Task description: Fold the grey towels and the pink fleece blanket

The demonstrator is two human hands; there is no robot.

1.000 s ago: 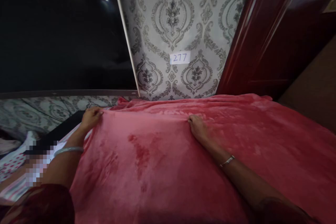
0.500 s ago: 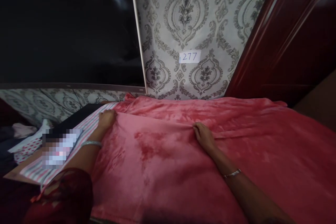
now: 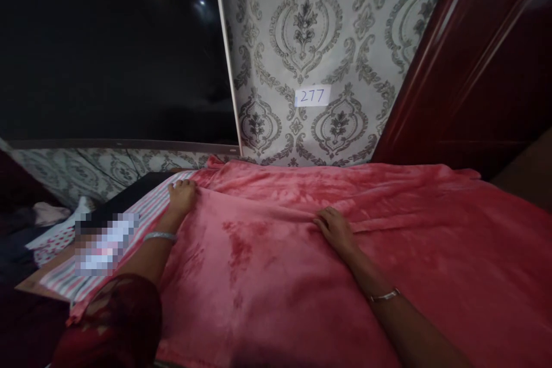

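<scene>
A pink-red plush blanket (image 3: 276,276) lies spread before me, its near layer folded over with a straight edge running between my hands. My left hand (image 3: 183,195) has its fingers curled over the blanket's far left corner, beside a striped cloth (image 3: 150,204). My right hand (image 3: 335,229) rests on the folded edge at the middle, its fingers stretched and slightly apart, touching the fabric. Under both hands the blanket lies low against the layer beneath.
A large black screen (image 3: 116,52) stands at the left against patterned wallpaper (image 3: 304,23), which bears a paper label marked 277 (image 3: 313,96). Dark red wooden furniture (image 3: 466,69) rises at the right. A blurred-out item (image 3: 107,244) lies on the striped cloth.
The folded edge has slackened and sunk near my right hand, whose fingers have loosened from a pinch. Both hands appear slightly lower, and the view has shifted a little.
</scene>
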